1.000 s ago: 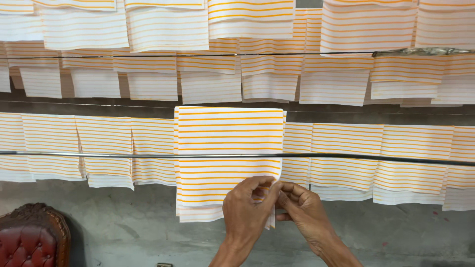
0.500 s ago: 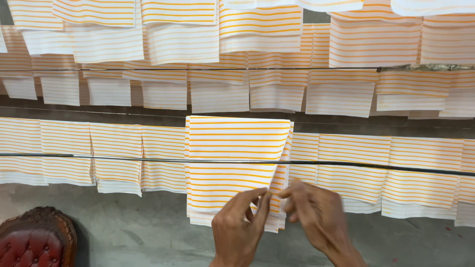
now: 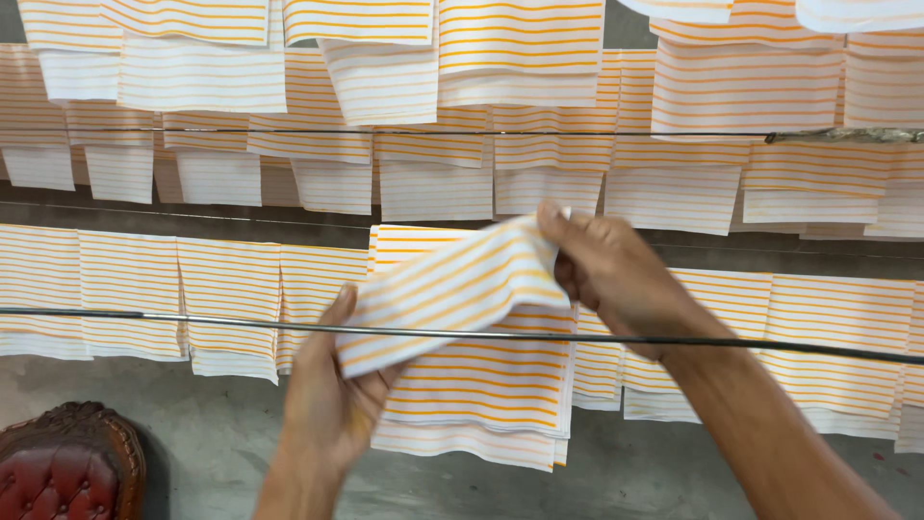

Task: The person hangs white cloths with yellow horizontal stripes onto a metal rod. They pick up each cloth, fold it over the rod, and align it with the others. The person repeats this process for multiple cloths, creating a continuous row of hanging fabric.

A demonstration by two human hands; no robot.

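Both hands are gripping one white cloth with orange stripes (image 3: 452,289), lifted slantwise in front of a thin dark wire (image 3: 192,322) that is running across the view. The left hand (image 3: 332,400) is closing on the cloth's lower left corner, thumb on the front and fingers hidden behind it, while the right hand (image 3: 606,274) is pinching the upper right corner between thumb and fingers, knuckles facing the camera. The held cloth is lying just in front of a small stack of matching striped cloths (image 3: 481,404) hanging over the wire (how many layers is hard to tell). More striped cloths are hanging in rows (image 3: 674,106) on further wires behind, and a red buttoned chair back with a carved wooden frame (image 3: 58,472) is showing at the lower left.
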